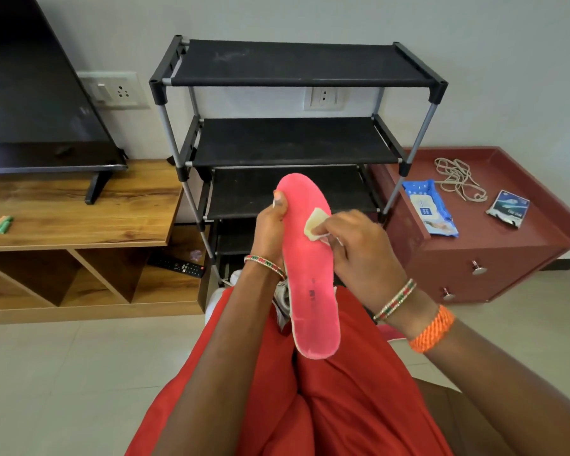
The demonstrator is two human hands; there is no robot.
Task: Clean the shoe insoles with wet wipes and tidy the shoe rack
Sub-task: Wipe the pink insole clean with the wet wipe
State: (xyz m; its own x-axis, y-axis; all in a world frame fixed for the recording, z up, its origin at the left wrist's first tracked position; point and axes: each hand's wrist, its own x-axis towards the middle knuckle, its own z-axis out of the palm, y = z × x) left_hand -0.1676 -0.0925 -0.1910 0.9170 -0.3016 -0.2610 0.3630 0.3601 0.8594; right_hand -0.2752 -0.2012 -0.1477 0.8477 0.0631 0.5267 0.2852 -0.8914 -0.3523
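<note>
Seemingly wipe (317,224) on pink insole (311,268)

Pink insole (313,274), cream wipe (316,222), black rack (293,64), blue wipes pack (430,209), maroon cabinet (507,255)

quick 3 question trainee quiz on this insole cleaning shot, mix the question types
1. True or false: the left hand holds the pink insole.
2. The blue wipes pack lies on: A the shoe rack, B the red cabinet, C the floor.
3. Fill in: the right hand presses a ___ against the insole.

Key: 1 true. 2 B. 3 wipe.
</note>
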